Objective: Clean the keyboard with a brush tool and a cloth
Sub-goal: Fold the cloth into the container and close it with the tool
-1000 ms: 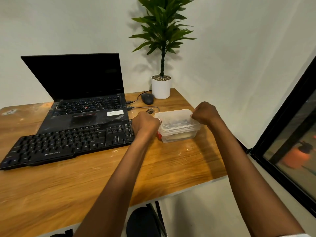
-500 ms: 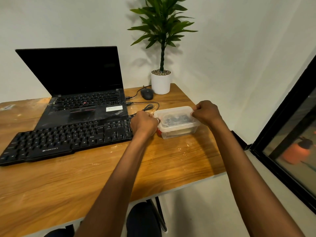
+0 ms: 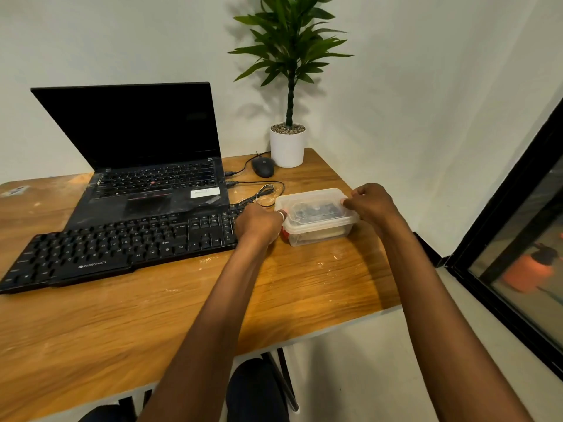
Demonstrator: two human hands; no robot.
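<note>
Left grip [image 3: 259, 225] and right grip [image 3: 371, 205] curl round opposite ends of clear lidded container [image 3: 320, 233]. Lift lid [image 3: 315, 197] corners evenly; keep base on worktop [image 3: 304, 284].

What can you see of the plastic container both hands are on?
The plastic container is a translucent rectangular tub with rounded corners and its lid on, upright on the wooden table just right of the black keyboard. Dark items show blurrily through the lid, and something red sits at its near-left corner. The left hand grips its left end, the right hand its right rim.
</note>
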